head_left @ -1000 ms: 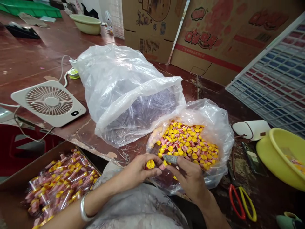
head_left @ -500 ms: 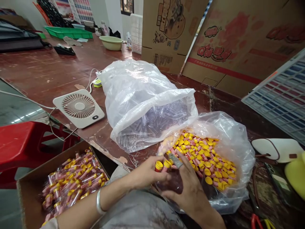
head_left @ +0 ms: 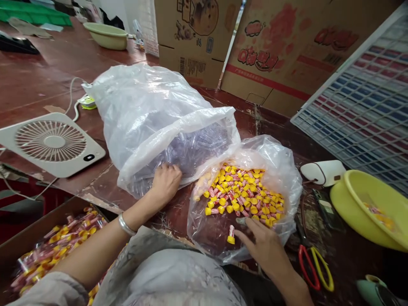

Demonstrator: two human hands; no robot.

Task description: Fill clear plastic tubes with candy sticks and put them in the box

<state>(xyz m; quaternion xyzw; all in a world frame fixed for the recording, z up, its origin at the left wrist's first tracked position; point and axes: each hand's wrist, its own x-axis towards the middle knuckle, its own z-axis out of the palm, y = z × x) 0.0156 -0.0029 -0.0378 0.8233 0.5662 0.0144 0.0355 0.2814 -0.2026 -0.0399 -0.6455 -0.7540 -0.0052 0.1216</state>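
Note:
My left hand [head_left: 167, 182] reaches into the mouth of a white woven plastic bag [head_left: 140, 93], its fingers curled down among clear plastic tubes [head_left: 194, 146]. The fingertips are hidden, so what they grip cannot be made out. My right hand [head_left: 263, 244] lies over a clear plastic bag [head_left: 280, 161], thumb and fingers apart, grey tape round one finger. Its fingertips are at the near edge of a heap of small yellow-capped pieces [head_left: 244, 191] with red-and-white wrapped stems. One loose capped piece [head_left: 231, 235] lies close to the thumb.
At lower left is a box of filled, capped tubes [head_left: 60, 246]. A white fan [head_left: 54, 142] sits on the table's left. Scissors [head_left: 314, 265] and a yellow basin [head_left: 366, 212] are at right. Cardboard boxes [head_left: 267, 63] and a white grid crate [head_left: 360, 97] stand behind.
My left hand has left the right hand, where it held yellow-capped pieces, and moved to the tubes. My right hand has opened over the heap. The view has turned right.

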